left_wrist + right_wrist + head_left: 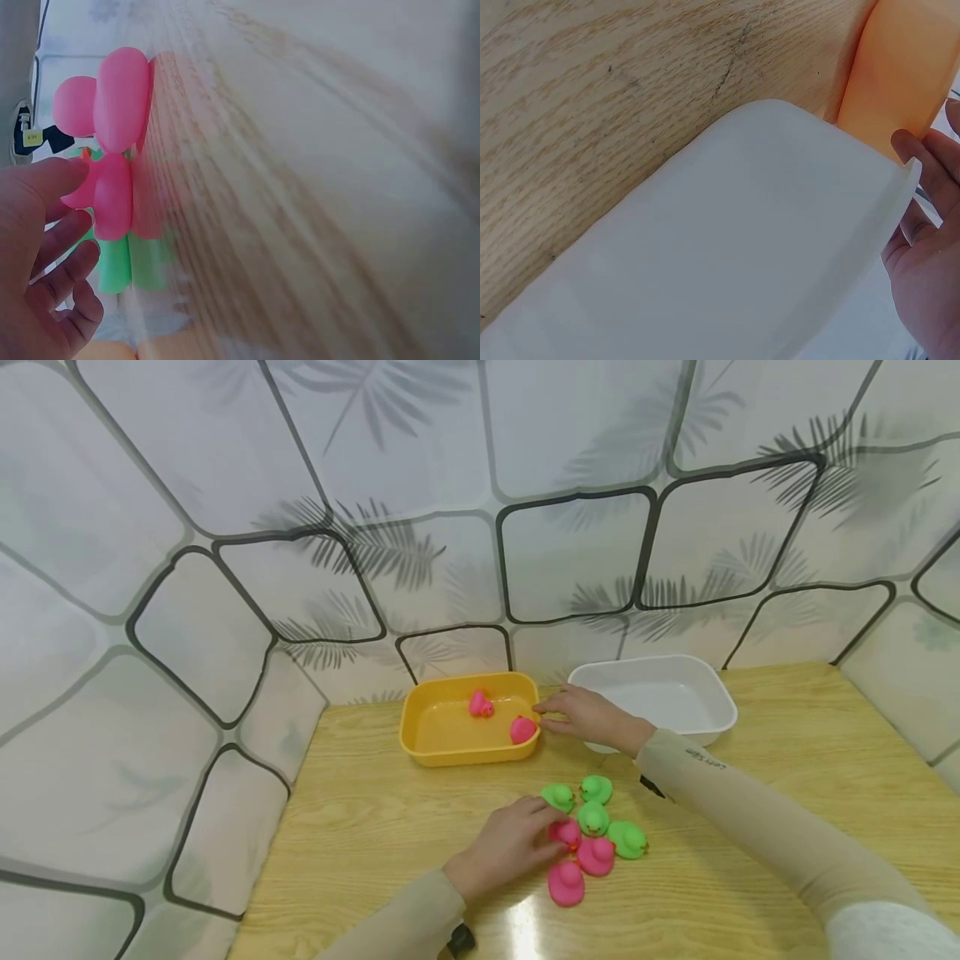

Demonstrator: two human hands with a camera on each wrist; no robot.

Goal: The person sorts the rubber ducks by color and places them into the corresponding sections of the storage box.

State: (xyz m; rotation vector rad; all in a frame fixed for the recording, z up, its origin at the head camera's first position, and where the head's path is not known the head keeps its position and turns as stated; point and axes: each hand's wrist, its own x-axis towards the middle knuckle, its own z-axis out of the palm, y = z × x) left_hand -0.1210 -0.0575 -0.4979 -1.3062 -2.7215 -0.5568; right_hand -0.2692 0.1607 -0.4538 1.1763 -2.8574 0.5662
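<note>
My left hand [517, 843] is low over the table, its thumb and forefinger either side of a pink rubber duck [112, 195]. Another pink duck [596, 856] sits beside that one, and a third pink duck [566, 884] lies nearer the front. Several green ducks, one a green duck [628, 840], are grouped just behind and to the right. Fingers extended and empty, my right hand [588, 717] hovers at the right rim of the yellow tray [450, 758]. Inside that tray are two pink ducks, one pink duck [481, 703] at the back and one pink duck [522, 729] by the right wall.
A white tray [712, 737] stands right of the yellow one, under my right wrist. Both trays are close to the patterned wall [450, 568] at the back of the wooden table [360, 835]. Walls also rise on the left and right.
</note>
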